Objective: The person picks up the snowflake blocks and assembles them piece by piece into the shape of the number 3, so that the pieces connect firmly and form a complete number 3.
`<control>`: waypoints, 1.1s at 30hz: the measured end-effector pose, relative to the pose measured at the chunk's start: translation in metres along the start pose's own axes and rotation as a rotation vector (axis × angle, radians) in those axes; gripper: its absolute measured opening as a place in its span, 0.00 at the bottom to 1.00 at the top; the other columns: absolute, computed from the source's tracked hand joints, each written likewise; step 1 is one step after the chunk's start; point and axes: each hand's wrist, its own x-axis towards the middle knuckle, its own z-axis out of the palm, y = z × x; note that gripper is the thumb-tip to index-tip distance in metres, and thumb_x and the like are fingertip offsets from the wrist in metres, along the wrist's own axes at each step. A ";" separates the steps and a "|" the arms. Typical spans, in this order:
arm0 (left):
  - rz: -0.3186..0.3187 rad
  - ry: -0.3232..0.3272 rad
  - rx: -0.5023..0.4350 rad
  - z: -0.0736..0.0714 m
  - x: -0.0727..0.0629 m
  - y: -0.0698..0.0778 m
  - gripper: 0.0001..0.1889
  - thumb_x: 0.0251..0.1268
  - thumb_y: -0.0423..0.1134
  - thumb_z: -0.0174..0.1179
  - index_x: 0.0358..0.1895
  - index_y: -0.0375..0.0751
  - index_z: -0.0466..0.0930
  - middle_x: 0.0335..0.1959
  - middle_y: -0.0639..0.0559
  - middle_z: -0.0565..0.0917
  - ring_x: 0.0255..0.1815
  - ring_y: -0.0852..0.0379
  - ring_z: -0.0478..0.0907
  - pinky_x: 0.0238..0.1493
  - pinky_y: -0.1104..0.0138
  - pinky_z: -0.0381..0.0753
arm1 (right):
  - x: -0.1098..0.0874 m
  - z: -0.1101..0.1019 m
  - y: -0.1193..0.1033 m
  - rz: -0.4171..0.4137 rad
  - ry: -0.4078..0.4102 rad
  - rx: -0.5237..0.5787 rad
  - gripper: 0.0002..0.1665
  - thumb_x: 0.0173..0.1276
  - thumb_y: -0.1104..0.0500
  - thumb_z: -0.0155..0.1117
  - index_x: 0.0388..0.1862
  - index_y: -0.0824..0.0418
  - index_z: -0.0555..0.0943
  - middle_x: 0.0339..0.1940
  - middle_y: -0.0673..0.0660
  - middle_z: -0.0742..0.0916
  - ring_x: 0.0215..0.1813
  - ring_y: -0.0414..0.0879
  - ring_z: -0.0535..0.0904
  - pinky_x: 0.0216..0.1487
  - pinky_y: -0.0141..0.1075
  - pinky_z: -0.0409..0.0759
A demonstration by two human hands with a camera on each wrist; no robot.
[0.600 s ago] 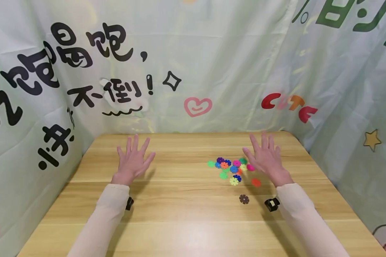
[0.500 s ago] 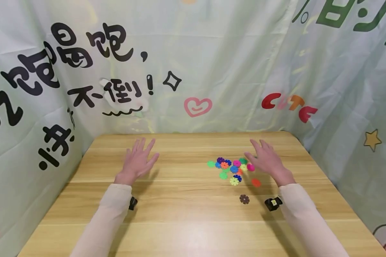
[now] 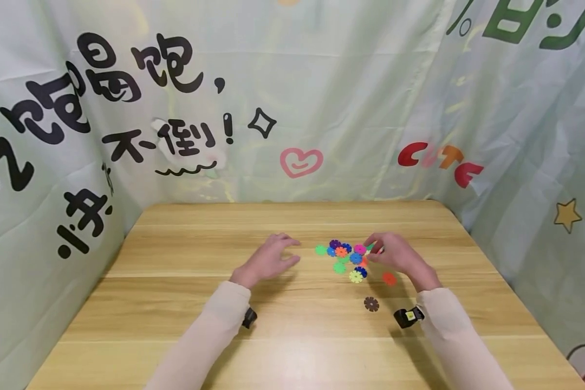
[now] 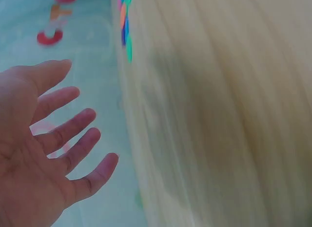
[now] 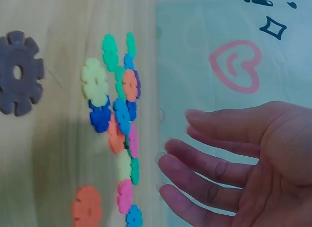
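Observation:
Several colourful notched plastic discs lie loosely piled right of the middle of the table, among them a blue disc [image 3: 355, 258], a pale yellow disc [image 3: 356, 277] and a green disc [image 3: 320, 249]. My right hand [image 3: 397, 253] hovers over the pile's right side, partly hiding it in the head view. The right wrist view shows its fingers loosely bent, thumb apart, holding nothing. My left hand [image 3: 268, 259] is in the air left of the pile, palm turned toward it. Its fingers [image 4: 73, 129] are spread and hold nothing.
Nearer the front, a dark brown disc [image 3: 371, 304] and an orange disc [image 3: 389, 278] lie apart from the others on the wooden table [image 3: 185, 325]. A printed cloth [image 3: 351, 108] hangs behind the table and along both sides. Each wrist carries a small black camera [image 3: 408, 317].
My left hand has moved right from the table's left side toward the discs. My right hand has lowered slightly over the pile, its fingers going from spread to bent. The discs look unmoved.

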 end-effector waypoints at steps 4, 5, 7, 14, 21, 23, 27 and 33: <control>0.038 -0.059 0.035 0.016 0.012 0.018 0.21 0.76 0.44 0.62 0.66 0.42 0.80 0.67 0.46 0.79 0.71 0.44 0.71 0.73 0.49 0.74 | -0.001 0.009 -0.003 -0.004 -0.031 0.022 0.14 0.68 0.66 0.70 0.51 0.68 0.84 0.39 0.61 0.89 0.39 0.49 0.84 0.40 0.42 0.85; 0.036 -0.072 0.039 0.019 0.014 0.022 0.20 0.76 0.44 0.62 0.66 0.42 0.80 0.67 0.46 0.79 0.71 0.45 0.71 0.73 0.50 0.74 | -0.001 0.012 -0.004 -0.013 -0.033 0.022 0.12 0.67 0.66 0.71 0.49 0.68 0.85 0.38 0.61 0.89 0.39 0.49 0.84 0.41 0.42 0.85; 0.029 -0.087 0.046 0.026 0.018 0.026 0.20 0.76 0.44 0.62 0.65 0.43 0.81 0.66 0.48 0.80 0.70 0.46 0.72 0.73 0.51 0.74 | -0.001 0.017 -0.005 -0.042 -0.038 0.015 0.08 0.67 0.67 0.71 0.45 0.67 0.86 0.37 0.60 0.90 0.38 0.48 0.85 0.41 0.42 0.85; 0.055 -0.090 0.113 0.044 0.031 0.035 0.17 0.75 0.43 0.63 0.62 0.43 0.84 0.59 0.50 0.85 0.60 0.51 0.78 0.62 0.60 0.81 | 0.000 0.028 -0.006 -0.053 -0.057 -0.011 0.07 0.65 0.68 0.73 0.42 0.65 0.86 0.34 0.58 0.89 0.37 0.47 0.83 0.40 0.40 0.84; 0.058 -0.064 0.160 0.056 0.043 0.047 0.16 0.72 0.44 0.66 0.59 0.44 0.86 0.54 0.50 0.87 0.56 0.53 0.80 0.56 0.66 0.83 | 0.001 0.033 -0.006 -0.052 -0.049 -0.029 0.12 0.60 0.67 0.78 0.41 0.67 0.86 0.34 0.58 0.88 0.37 0.47 0.82 0.40 0.41 0.86; 0.046 -0.057 0.181 0.060 0.046 0.050 0.16 0.72 0.44 0.67 0.58 0.44 0.87 0.54 0.51 0.87 0.57 0.52 0.80 0.58 0.63 0.83 | 0.002 0.036 -0.006 -0.037 -0.044 -0.037 0.13 0.59 0.65 0.79 0.42 0.66 0.86 0.35 0.58 0.88 0.37 0.47 0.82 0.41 0.41 0.86; 0.030 -0.041 0.214 0.066 0.053 0.057 0.15 0.70 0.45 0.68 0.55 0.45 0.88 0.54 0.52 0.88 0.59 0.51 0.81 0.57 0.61 0.84 | 0.003 0.037 -0.007 -0.031 -0.043 -0.052 0.14 0.59 0.63 0.80 0.42 0.65 0.86 0.38 0.59 0.89 0.38 0.48 0.82 0.42 0.42 0.86; 0.005 -0.039 0.261 0.075 0.065 0.062 0.13 0.67 0.47 0.71 0.50 0.47 0.90 0.45 0.54 0.88 0.48 0.55 0.82 0.44 0.66 0.83 | 0.003 0.038 -0.007 -0.026 -0.039 -0.059 0.14 0.59 0.63 0.80 0.42 0.65 0.86 0.38 0.59 0.89 0.39 0.48 0.82 0.43 0.43 0.86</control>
